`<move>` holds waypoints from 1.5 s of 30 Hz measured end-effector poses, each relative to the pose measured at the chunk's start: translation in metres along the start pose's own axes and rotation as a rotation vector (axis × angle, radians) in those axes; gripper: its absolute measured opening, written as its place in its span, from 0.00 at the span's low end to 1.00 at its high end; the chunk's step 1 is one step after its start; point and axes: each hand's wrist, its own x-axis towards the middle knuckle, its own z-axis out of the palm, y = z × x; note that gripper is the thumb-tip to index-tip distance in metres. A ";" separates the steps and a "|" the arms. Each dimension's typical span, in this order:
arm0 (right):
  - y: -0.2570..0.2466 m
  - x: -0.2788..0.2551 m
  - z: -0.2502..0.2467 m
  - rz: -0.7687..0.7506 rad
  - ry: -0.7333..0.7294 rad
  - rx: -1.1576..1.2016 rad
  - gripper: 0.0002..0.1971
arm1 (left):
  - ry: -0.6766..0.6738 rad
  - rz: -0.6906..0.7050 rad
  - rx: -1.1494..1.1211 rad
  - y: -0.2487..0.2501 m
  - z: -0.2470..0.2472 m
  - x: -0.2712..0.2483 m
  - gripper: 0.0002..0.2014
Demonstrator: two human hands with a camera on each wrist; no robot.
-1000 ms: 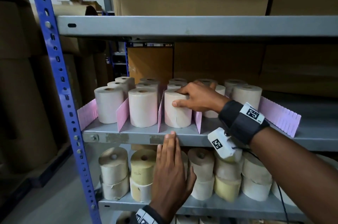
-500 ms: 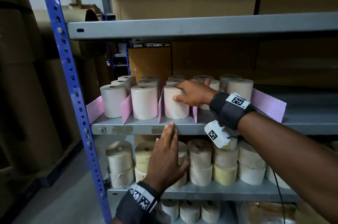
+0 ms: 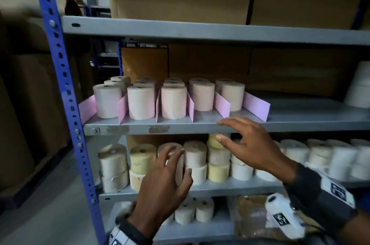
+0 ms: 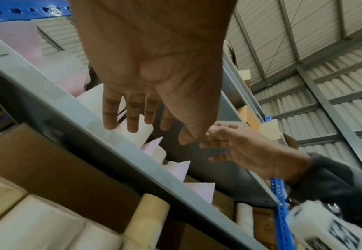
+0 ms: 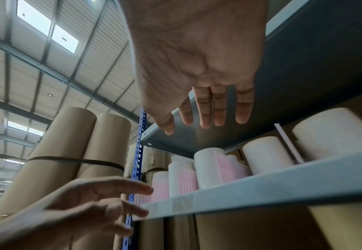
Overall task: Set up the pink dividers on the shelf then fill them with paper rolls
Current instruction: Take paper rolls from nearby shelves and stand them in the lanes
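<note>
Now, on your grey shelf (image 3: 200, 124) six pink dividers (image 3: 221, 104) stand, making five lanes of paper rolls (image 3: 173, 102), front roll at 12 o'clock. Your left hand (image 3: 162, 182) and right hand (image 3: 252, 144) hover before it, fingers (image 4: 133, 115) spread, holding nothing. Only the wrist views show the open palms.

Dim, shadowed head view with motion blur lower right; wrist views skylit, edge-warped.

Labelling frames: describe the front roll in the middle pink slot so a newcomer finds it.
Find the grey middle shelf beside the blue post. Five slots sit between pink dividers; the paper roll fronts the third. It is pinker than the leftmost roll and stands nearer the edge than its right neighbours.
</note>
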 end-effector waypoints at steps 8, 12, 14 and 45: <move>0.056 -0.125 -0.044 0.280 0.029 -0.094 0.21 | -0.029 0.105 -0.288 0.066 0.057 -0.034 0.20; 0.094 -0.166 -0.071 0.372 0.086 -0.111 0.21 | -0.094 0.188 -0.332 0.104 0.090 -0.033 0.20; 0.114 -0.183 -0.085 0.431 0.114 -0.101 0.23 | -0.119 0.229 -0.339 0.127 0.107 -0.026 0.19; 0.499 -0.034 -0.318 0.649 0.285 -0.197 0.29 | -0.328 0.444 -0.237 0.465 0.353 0.392 0.20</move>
